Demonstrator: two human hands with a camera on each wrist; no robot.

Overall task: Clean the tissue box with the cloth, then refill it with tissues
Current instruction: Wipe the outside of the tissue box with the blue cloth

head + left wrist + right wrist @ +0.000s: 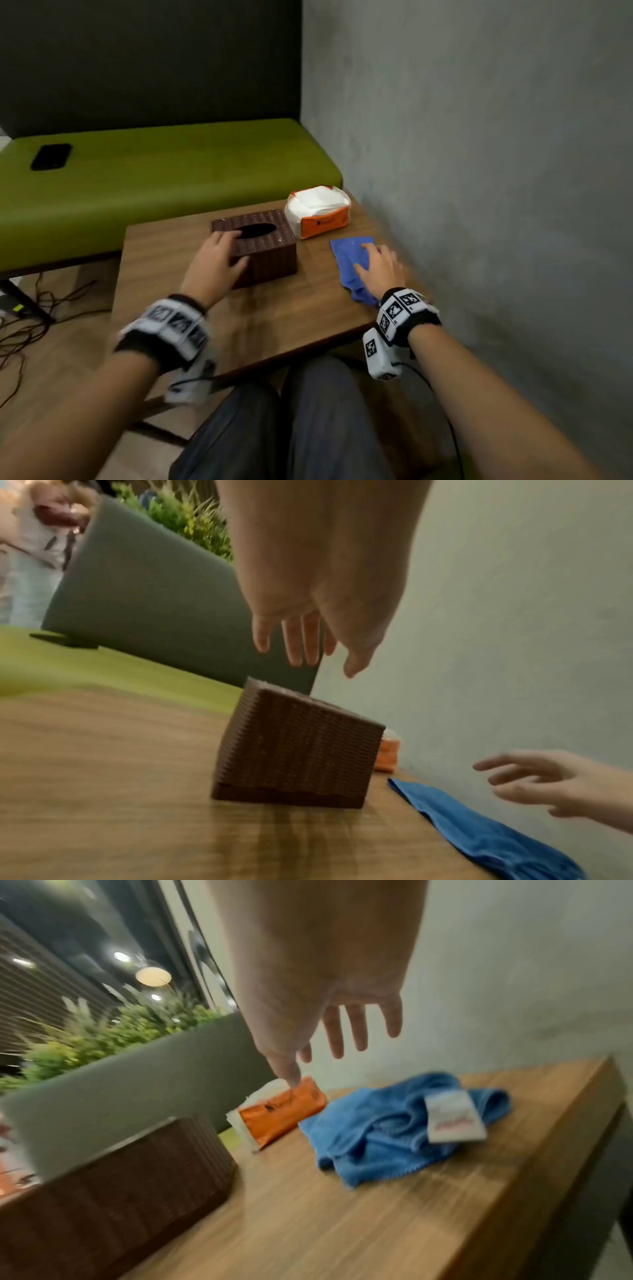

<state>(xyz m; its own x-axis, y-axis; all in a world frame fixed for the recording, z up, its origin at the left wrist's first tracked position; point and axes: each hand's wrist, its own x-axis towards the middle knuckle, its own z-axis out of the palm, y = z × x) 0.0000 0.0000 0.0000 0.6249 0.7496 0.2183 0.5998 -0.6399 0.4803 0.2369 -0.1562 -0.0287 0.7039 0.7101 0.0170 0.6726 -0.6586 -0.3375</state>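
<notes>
A brown woven tissue box [265, 245] [298, 753] [113, 1183] with a dark oval slot stands on the wooden table [205, 308]. My left hand [219, 260] [308, 642] hovers just above its near left corner, fingers straight, holding nothing. A crumpled blue cloth [349, 263] [479, 831] [394, 1129] with a white label lies to the right of the box. My right hand [380, 267] [342, 1037] is spread above the cloth, fingers straight, not gripping it. An orange and white pack of tissues [318, 210] [284, 1112] sits behind, its top torn open.
A grey wall [479, 171] runs close along the table's right edge. A green bench [171, 171] with a black phone [51, 156] on it stands behind the table. Cables [30, 315] lie on the floor at the left. My knees [308, 411] are under the near edge.
</notes>
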